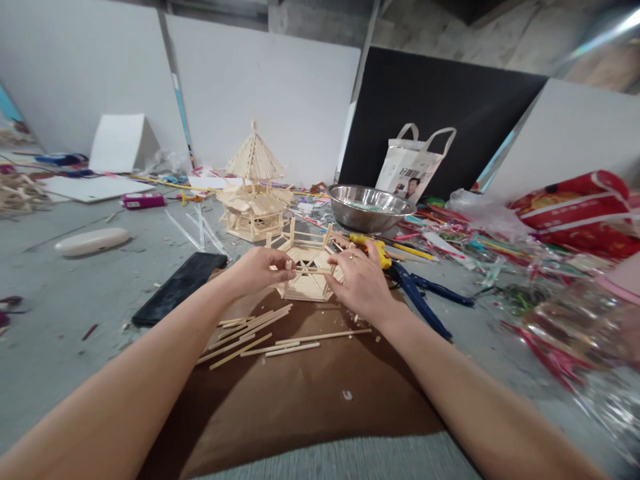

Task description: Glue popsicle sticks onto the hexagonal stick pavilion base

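A small hexagonal frame of wooden sticks [306, 261] stands on a brown board [300, 393] in front of me. My left hand [260, 270] pinches a thin wooden stick [306, 271] at the frame's near side. My right hand [361, 283], a ring on one finger, grips the stick's other end and rests against the frame. Several loose sticks [250, 337] lie on the board near my left forearm. A finished stick pavilion [254, 193] stands behind the frame.
A black phone [180, 287] lies left of the board. Blue-handled pliers [423, 297] and a yellow tool [377, 252] lie to the right. Behind are a steel bowl [371, 207], a white tote bag [413, 167], a white case [91, 241] and plastic wrappers [560, 313].
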Motion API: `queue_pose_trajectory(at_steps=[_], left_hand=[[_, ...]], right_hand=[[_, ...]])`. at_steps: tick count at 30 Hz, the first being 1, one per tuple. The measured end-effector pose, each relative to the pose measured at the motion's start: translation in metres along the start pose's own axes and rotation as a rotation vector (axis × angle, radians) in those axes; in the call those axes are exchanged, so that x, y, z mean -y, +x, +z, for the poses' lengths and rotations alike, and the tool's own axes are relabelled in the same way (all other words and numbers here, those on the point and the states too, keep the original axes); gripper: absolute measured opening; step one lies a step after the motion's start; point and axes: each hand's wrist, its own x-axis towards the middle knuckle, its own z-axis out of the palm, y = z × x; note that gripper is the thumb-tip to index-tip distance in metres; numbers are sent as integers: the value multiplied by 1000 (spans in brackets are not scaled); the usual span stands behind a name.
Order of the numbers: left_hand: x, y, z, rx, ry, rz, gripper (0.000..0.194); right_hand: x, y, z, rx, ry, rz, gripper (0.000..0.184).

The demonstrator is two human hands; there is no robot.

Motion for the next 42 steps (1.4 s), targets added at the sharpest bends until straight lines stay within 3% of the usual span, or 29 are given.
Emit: queue_pose_trajectory(at_steps=[9, 25, 35, 42], left_hand=[[2, -1, 1, 28, -75, -36, 56], [4, 0, 3, 49, 12, -35, 56], [2, -4, 0, 113, -5, -19, 73], [-2, -5, -11, 85, -127, -23, 64]], right_hand=[[1, 1, 0, -10, -19, -8, 18], [0, 0, -3, 27, -48, -43, 24], [4, -1, -2, 10, -42, 0, 34], [5, 1, -6, -3, -5, 25, 39]])
